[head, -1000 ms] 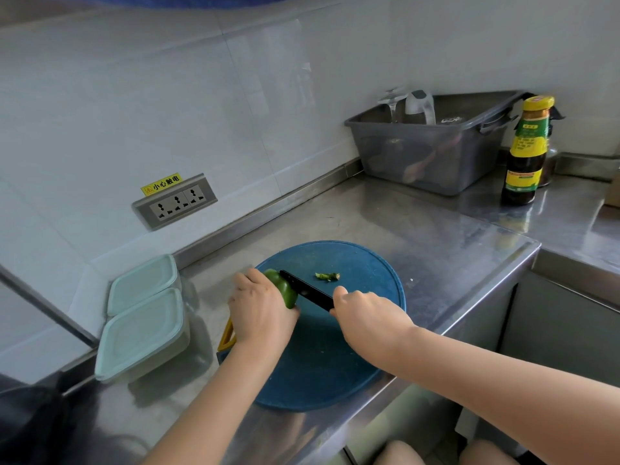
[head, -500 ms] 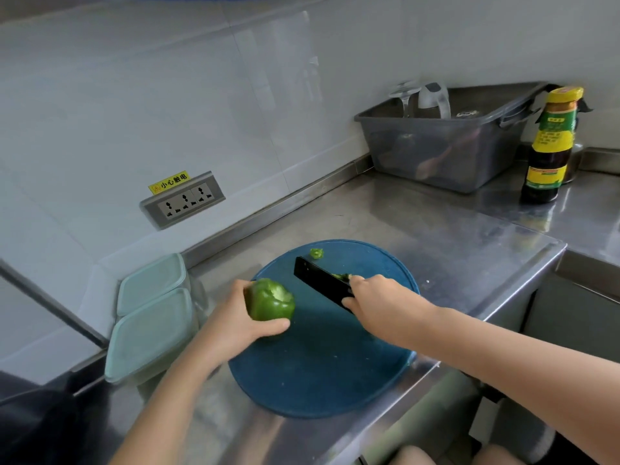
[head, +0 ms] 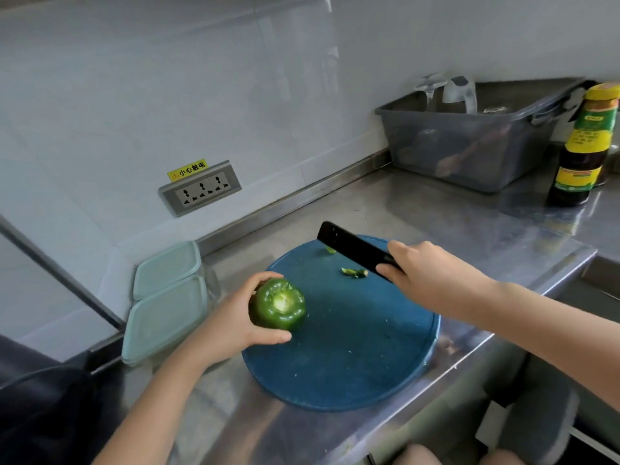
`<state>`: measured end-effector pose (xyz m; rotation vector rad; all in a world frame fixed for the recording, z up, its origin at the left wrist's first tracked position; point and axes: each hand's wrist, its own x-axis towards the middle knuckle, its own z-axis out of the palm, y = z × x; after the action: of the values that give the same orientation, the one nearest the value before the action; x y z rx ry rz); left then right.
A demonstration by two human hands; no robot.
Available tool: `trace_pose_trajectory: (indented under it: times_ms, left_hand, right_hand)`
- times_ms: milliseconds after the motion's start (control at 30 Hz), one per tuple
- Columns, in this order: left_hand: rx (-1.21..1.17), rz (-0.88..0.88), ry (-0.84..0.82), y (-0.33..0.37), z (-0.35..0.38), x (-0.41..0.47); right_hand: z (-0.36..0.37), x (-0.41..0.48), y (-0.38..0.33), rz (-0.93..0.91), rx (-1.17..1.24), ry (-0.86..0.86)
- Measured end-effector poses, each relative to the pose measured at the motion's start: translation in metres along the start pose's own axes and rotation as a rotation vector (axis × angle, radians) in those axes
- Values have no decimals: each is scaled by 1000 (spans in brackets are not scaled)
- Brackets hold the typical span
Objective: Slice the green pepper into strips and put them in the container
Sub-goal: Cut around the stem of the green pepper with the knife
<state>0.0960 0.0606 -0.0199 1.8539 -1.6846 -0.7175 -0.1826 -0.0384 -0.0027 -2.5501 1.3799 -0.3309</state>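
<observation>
My left hand [head: 235, 322] grips the green pepper [head: 278, 304] at the left side of the round blue cutting board [head: 352, 357], its pale cut top turned toward me. My right hand [head: 432, 276] holds a black knife [head: 352, 246] by the handle, blade raised over the board's far edge. Two small green scraps lie on the board: a stem piece [head: 354, 272] and a bit [head: 330, 250] under the blade. Two lidded pale green containers [head: 167, 300] stand left of the board against the wall.
A steel counter [head: 453, 223] carries a grey plastic tub [head: 469, 142] with glassware at the back right and a dark sauce bottle [head: 583, 146] beside it. A wall socket [head: 201, 189] sits above the counter. The counter edge drops off at front right.
The knife came off the pepper and lifted toward the far edge of the board. My left hand turned the pepper so its cut top faces up.
</observation>
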Motion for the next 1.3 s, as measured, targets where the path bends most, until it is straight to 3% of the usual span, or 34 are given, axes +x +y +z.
trace_pose_trajectory:
  times_ms: [200, 300, 467, 700, 900, 1000, 1100, 1200, 1300]
  left_hand:
    - [-179, -90, 380, 0, 12, 21]
    - [-253, -94, 450, -4, 22, 30]
    - [-263, -56, 446, -6, 38, 38]
    - [-290, -34, 421, -16, 38, 39]
    - [-358, 33, 320, -19, 41, 39]
    - [-373, 69, 291, -13, 44, 37]
    - [-354, 82, 262, -10, 45, 34]
    - [-326, 70, 255, -10, 45, 30]
    - [-303, 54, 252, -13, 42, 26]
  right_hand:
    - [-13, 30, 17, 90, -70, 173]
    - [-3, 52, 26, 108, -156, 187]
    - [27, 87, 23, 206, -233, 128]
    - [41, 111, 17, 145, -191, 14]
    - [24, 120, 5, 18, -313, -131]
    - [26, 129, -7, -81, -300, -38]
    - [37, 129, -22, -211, -15, -210]
    - [44, 125, -28, -273, -43, -374]
    - [36, 116, -26, -272, -95, -376]
